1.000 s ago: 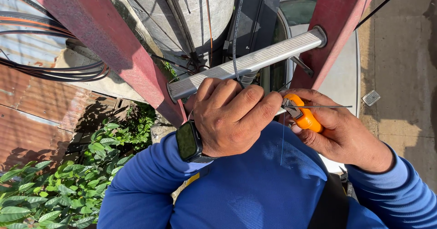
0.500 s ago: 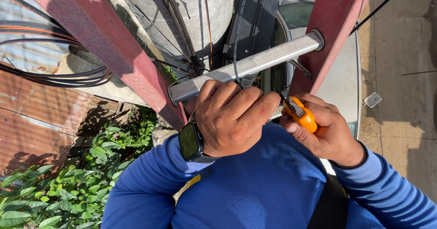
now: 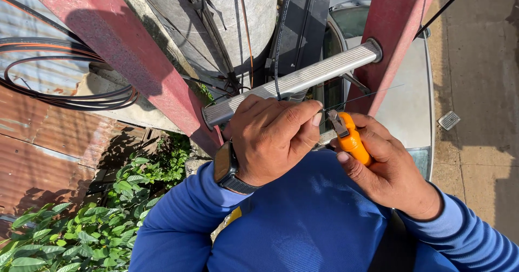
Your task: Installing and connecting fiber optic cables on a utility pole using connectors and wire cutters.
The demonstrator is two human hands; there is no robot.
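The person is perched on a red ladder [image 3: 124, 61], and everything here is best placed against its grey ribbed rung [image 3: 294, 80], which runs slantwise across the middle of the view. Just below that rung the left hand [image 3: 270, 139] is closed, thumb and forefinger pinched together on a thin dark cable [image 3: 277, 45] that drops from above, crosses the rung and ends at the fingertips; holding it so close to the end seems meant to keep the strand taut and steady for the tool. To the right of this, still below the rung, the right hand [image 3: 386, 166] is wrapped shut around an orange-handled cutter [image 3: 350, 139], its metal tip turned up toward the pinched cable, very near the left thumb; whether the blade touches the strand cannot be told. A fine wire [image 3: 373, 92] stretches from the pinch toward the right rail. Above the rung stand a grey concrete pole [image 3: 240, 18] and a black box [image 3: 303, 23]. A black wristwatch [image 3: 226, 166] sits below the rung on the left wrist. Far left of the rung hang coiled black cables [image 3: 70, 96], with green leaves [image 3: 81, 229] beneath.
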